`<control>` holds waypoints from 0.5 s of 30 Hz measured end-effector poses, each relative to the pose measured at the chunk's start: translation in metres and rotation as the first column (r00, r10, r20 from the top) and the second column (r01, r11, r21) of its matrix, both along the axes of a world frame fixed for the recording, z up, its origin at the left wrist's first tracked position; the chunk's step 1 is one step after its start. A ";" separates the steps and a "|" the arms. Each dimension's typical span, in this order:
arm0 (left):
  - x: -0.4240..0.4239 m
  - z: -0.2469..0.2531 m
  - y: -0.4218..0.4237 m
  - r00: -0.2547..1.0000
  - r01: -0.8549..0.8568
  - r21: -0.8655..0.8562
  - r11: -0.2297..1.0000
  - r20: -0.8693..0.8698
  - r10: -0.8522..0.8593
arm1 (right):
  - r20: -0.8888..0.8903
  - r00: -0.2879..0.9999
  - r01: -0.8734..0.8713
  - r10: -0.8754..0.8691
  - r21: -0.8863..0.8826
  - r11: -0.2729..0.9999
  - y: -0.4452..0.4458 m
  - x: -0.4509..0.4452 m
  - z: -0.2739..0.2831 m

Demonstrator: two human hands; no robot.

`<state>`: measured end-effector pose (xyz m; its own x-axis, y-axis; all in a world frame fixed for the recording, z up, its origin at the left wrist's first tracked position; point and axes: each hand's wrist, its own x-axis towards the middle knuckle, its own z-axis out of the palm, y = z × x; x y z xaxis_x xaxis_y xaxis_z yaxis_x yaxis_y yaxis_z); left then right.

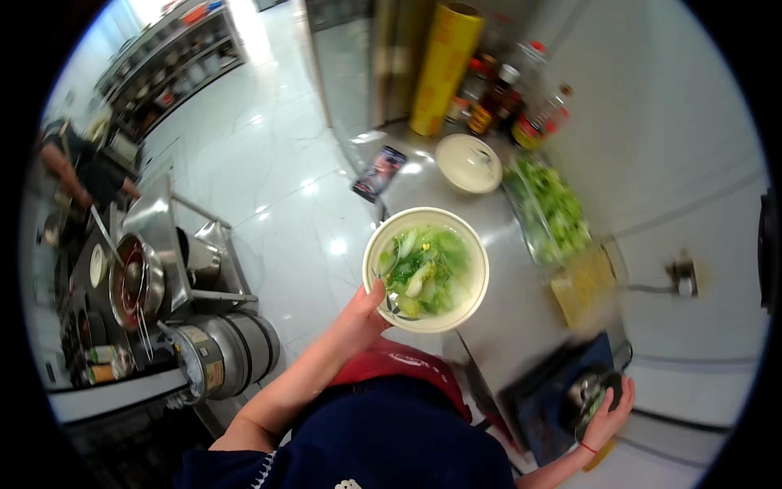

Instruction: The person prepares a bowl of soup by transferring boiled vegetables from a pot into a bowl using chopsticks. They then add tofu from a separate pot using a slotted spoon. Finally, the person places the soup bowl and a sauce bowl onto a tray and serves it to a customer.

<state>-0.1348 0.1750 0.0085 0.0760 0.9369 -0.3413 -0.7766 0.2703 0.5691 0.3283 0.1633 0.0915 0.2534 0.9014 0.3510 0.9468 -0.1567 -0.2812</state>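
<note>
My left hand [366,312] grips the near left rim of a cream bowl [372,244], its thumb on the rim. Leafy greens [421,269] in a pale broth fill the bowl, which is above the front edge of the steel counter. Far to the right, my right hand [608,412] has its fingers and thumb around a dark piece of cookware [613,386], perhaps a small pot or its handle. That cookware is over a dark blue cooktop [544,422]. Blur hides its exact shape and contents.
A patterned white bowl [469,164], a phone [379,173], a yellow roll [448,67], bottles [489,101], chopped greens [556,211] and a yellow container [577,287] line the steel counter [421,177]. Across the floor, a person [79,159] works near a metal pan [153,275] and a steel barrel [229,351].
</note>
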 end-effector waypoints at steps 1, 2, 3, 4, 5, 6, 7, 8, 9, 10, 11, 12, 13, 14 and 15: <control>-0.019 -0.003 -0.002 0.999 -0.041 0.003 0.999 -0.009 0.041 | -0.003 0.995 -0.099 0.099 0.026 0.995 0.023 -0.030 -0.001; -0.038 -0.007 -0.003 0.996 -0.083 0.005 0.997 -0.018 0.083 | 0.009 0.987 -0.160 0.160 0.059 0.985 0.047 -0.064 -0.005; -0.059 -0.008 -0.006 0.991 -0.128 0.002 0.992 -0.033 0.128 | 0.016 0.975 -0.223 0.222 0.087 0.971 0.068 -0.102 -0.008; -0.078 -0.004 -0.008 0.979 -0.201 -0.002 0.980 -0.038 0.200 | 0.044 0.958 -0.286 0.283 0.105 0.952 0.087 -0.137 -0.010; -0.099 -0.004 -0.013 0.965 -0.260 -0.017 0.966 -0.028 0.259 | 0.036 0.942 -0.335 0.334 0.130 0.933 0.105 -0.167 -0.015; -0.119 -0.005 -0.016 0.949 -0.314 -0.021 0.949 -0.015 0.314 | 0.070 0.917 -0.399 0.393 0.144 0.906 0.121 -0.193 -0.021; -0.140 -0.006 -0.017 0.930 -0.367 -0.018 0.930 -0.001 0.367 | 0.107 0.888 -0.459 0.447 0.164 0.873 0.137 -0.220 -0.026; -0.162 -0.004 -0.019 0.914 -0.406 -0.027 0.913 -0.012 0.406 | 0.103 0.863 -0.505 0.494 0.176 0.845 0.154 -0.249 -0.032; -0.181 -0.007 -0.020 0.890 -0.456 -0.015 0.890 -0.025 0.456 | 0.098 0.840 -0.543 0.534 0.174 0.821 0.167 -0.277 -0.036; -0.202 -0.012 -0.018 0.864 -0.502 -0.004 0.865 -0.037 0.502 | 0.093 0.816 -0.578 0.571 0.172 0.798 0.180 -0.306 -0.041; -0.224 -0.017 -0.016 0.838 -0.544 0.007 0.839 -0.049 0.544 | 0.067 0.783 -0.620 0.618 0.156 0.769 0.198 -0.338 -0.047; -0.247 -0.028 -0.012 0.808 -0.589 -0.023 0.808 -0.052 0.587 | 0.044 0.756 -0.652 0.653 0.138 0.746 0.215 -0.373 -0.050; -0.270 -0.034 -0.011 0.784 -0.620 -0.022 0.785 -0.056 0.618 | 0.021 0.728 -0.682 0.685 0.121 0.721 0.230 -0.410 -0.053; -0.295 -0.040 -0.010 0.761 -0.648 -0.021 0.762 -0.058 0.646 | -0.030 0.713 -0.692 0.700 0.131 0.710 0.242 -0.449 -0.057; -0.322 -0.046 -0.005 0.731 -0.681 -0.007 0.732 -0.061 0.679 | -0.042 0.689 -0.713 0.724 0.142 0.687 0.256 -0.486 -0.063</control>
<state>-0.4566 0.1699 -0.0375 -0.5958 0.7219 -0.3520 -0.7294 -0.3030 0.6133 -0.1576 0.4188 0.0285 -0.4221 0.7787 0.4641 0.7266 0.5967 -0.3404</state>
